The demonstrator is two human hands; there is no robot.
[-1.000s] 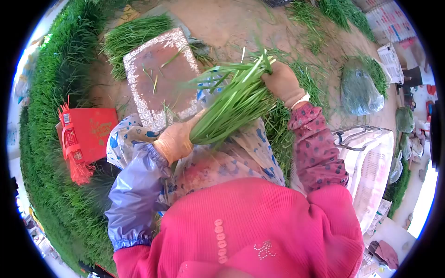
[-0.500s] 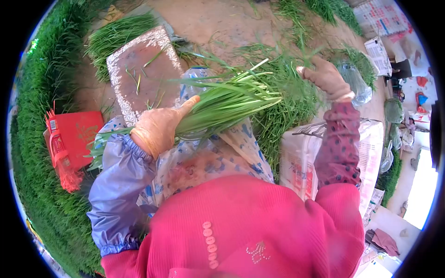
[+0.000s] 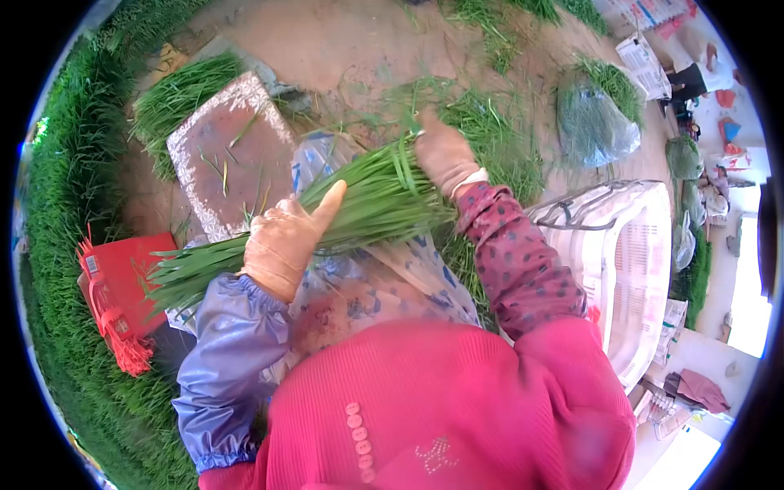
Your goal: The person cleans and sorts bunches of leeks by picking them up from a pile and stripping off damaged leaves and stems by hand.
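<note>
The bunch [image 3: 371, 200] of long green leaves lies slantwise over the person's lap, above the patterned apron [image 3: 351, 286], its loose tips spreading past the left hand [image 3: 282, 249] towards the red box [image 3: 135, 273]. That hand has the bunch in a partly closed grip, fingers curled and thumb stretched out along the leaves. The right hand [image 3: 447, 155] is at the other end of the bunch, fingers bent and blurred; how far its grip is closed, and on what, I cannot tell. A few leaves bend across the bunch just beside it.

On the floor [image 3: 343, 41], beyond the left hand, is a board [image 3: 237, 159] with a white patterned border and a few stray leaves on it. A leaf pile [image 3: 188, 90] lies against its far left edge. Red ties [image 3: 118, 314] lie on the red box, their frayed ends hanging over its near edge. Loose leaves [image 3: 498, 143] are strewn just beyond the right hand. To the right, a clear bag [image 3: 592, 131] of greens sits on the floor, and nearer the person, beside the right sleeve [image 3: 523, 257], stands a white crate [image 3: 633, 269]. Dense greenery [image 3: 69, 237] lines the left side.
</note>
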